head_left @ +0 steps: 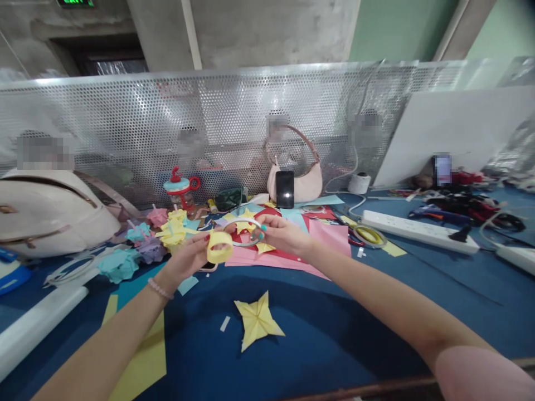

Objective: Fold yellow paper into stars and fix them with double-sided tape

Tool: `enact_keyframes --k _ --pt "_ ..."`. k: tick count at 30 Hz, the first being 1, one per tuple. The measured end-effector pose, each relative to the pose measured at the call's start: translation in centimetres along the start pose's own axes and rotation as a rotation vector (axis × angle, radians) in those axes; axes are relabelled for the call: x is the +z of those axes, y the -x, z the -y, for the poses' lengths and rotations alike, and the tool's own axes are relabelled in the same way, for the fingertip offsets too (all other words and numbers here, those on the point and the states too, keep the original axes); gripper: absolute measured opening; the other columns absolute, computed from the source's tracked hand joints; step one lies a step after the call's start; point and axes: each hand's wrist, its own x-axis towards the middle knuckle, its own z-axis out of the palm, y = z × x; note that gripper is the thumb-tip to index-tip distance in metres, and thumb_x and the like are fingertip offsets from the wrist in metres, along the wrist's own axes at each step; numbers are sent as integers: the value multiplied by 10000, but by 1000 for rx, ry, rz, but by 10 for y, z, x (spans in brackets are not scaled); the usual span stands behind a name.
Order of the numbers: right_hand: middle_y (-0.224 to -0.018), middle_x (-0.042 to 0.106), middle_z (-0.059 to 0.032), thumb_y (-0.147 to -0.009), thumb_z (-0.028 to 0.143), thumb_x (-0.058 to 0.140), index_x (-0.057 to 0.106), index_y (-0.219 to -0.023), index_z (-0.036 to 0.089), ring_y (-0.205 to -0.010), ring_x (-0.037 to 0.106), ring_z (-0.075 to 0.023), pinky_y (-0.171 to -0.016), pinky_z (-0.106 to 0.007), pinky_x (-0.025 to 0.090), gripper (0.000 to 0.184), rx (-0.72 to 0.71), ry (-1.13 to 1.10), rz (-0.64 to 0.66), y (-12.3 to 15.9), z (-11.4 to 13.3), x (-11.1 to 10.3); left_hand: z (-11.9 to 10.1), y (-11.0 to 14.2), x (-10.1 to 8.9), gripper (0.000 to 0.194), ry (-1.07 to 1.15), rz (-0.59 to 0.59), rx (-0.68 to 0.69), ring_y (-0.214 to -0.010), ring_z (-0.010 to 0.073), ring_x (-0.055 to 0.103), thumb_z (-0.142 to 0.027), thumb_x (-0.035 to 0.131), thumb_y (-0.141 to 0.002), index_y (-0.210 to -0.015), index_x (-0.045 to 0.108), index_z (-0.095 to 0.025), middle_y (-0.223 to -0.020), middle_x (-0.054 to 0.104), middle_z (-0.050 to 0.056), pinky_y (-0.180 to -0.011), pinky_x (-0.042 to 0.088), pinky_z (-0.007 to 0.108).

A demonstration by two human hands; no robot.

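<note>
Head view, left hand: the left hand [189, 257], with red nails and a beaded bracelet [160, 288] at the wrist, is raised above the table [317, 328]; its fingers are clamped on a yellow tape roll [221, 255].
Right hand: the right hand [288, 235], with green nails, has its fingers closed on the right edge of a thin white ring [246, 244].
Ring and roll: side by side in front of the person, the roll at the ring's left; whether they touch, I cannot tell.
Folded star: a yellow four-pointed paper star [258, 320] lies on the table nearer the person than both hands, with a white paper scrap [224, 323] just beside it on the left.
Coloured paper: pink sheets [330, 236] and red ones spread beyond and under the raised hands; a long yellow sheet [144, 356] lies beneath the left forearm.
Paper flowers: a blue one [119, 264] and purple, pink and yellow ones cluster left of the left hand.
Back of the table: a red-lidded cup [181, 188], and a phone [285, 189] upright before a pale handbag [308, 182].
Right side: a white power strip [412, 228].
</note>
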Motion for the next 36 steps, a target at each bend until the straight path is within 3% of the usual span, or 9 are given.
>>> enact_keyframes --k 4,8,13,17,24,30,36 --pt "-718 537 38 -745 250 647 506 -869 192 -700 569 -81 -747 -256 481 197 7 -608 -35 0 2 1 -2 6 3 257 43 129 -97 -683 175 614 -330 773 -586 -700 697 -113 -828 668 90 -576 479 229" --pt "-723 588 41 -700 192 687 551 -870 184 -690 587 -76 -721 -234 485 219 50 -784 -1 2 3 5 -4 10 16 192 58 205 -102 -657 131 593 -304 765 -616 -701 707 -142 -840 658 68 -552 461 184" --pt "-730 623 27 -702 162 658 568 -912 185 -689 602 -97 -713 -254 480 230 130 -735 -13 1 1 6 -6 15 29 327 46 190 -108 -598 111 565 -378 758 -611 -827 696 -140 -744 635 43 -553 445 177" --pt "-719 626 19 -715 191 644 575 -883 181 -656 588 -91 -695 -237 456 182 185 -637 -42 1 0 8 -8 18 33 334 -49 180 -87 -597 116 526 -421 740 -619 -756 684 -121 -685 591 40 -558 419 192" --pt "-618 573 31 -712 225 625 545 -801 175 -631 554 -101 -632 -228 409 129 171 -543 -51 3 14 11 -7 17 34 420 -353 338 -37 -609 129 476 -513 600 -733 -739 682 -101 -710 562 64 -531 363 206" --pt "-511 418 67 -717 171 551 518 -757 159 -517 417 -81 -596 -246 359 54 145 -488 82 5 23 12 -8 14 33 380 -413 361 -11 -633 125 472 -474 573 -772 -699 670 -114 -743 554 57 -546 362 196" --pt "-485 361 77 -726 137 492 500 -737 151 -448 302 -60 -497 -209 239 19 117 -498 191 5 24 12 -2 15 32 284 -218 231 -74 -583 97 504 -404 683 -693 -704 690 -120 -790 600 59 -496 380 168"
